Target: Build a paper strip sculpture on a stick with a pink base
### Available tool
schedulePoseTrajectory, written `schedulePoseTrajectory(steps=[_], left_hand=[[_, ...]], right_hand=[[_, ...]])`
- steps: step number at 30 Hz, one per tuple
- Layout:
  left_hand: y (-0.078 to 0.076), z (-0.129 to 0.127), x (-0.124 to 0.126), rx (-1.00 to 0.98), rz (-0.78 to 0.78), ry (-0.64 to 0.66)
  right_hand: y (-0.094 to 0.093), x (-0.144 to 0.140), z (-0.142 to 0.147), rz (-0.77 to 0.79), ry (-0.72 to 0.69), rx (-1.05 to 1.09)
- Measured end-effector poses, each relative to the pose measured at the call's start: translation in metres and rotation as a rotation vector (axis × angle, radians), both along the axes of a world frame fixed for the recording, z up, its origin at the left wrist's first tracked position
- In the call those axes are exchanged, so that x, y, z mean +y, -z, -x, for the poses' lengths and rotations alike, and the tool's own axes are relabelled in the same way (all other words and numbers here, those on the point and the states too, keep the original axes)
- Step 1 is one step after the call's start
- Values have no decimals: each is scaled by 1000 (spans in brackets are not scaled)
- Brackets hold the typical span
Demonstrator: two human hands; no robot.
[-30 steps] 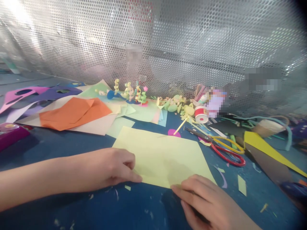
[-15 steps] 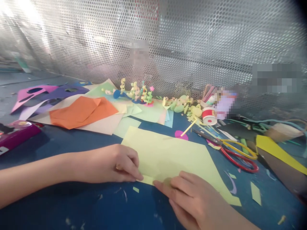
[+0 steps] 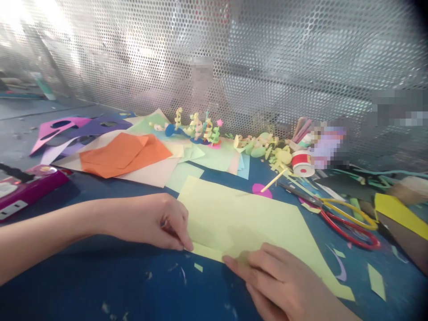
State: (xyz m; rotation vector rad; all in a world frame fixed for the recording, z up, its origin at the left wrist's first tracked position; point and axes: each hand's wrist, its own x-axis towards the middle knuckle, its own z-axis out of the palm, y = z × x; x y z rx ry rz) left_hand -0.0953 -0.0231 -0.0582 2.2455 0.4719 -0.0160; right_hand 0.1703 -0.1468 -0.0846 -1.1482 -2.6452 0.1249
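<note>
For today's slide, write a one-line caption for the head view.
Both hands, left hand and right hand, press the near edge of a pale yellow sheet beside scissors.

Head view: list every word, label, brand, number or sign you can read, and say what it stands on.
No text reads legibly.
Red and white tape roll: a red dot, no letters.
Magenta box: a white label patch, too blurred to read.
Pale yellow sheet under the left hand and right hand: blank.
Pixelated patches: unreadable.

Scissors lie right of the sheet, seemingly apart.
</note>
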Motion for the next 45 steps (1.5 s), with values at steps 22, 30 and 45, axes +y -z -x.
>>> schedulePoseTrajectory(steps=[22,30,45], left_hand=[[-8,9,8,94,-64,32],[-7,13,13,92,12,23],[-6,13,10,142,-52,-32]], right_hand=[[3,3,12,0,24,-130],[1,2,12,-26,24,-88],[2,3,11,-70,6,-104]])
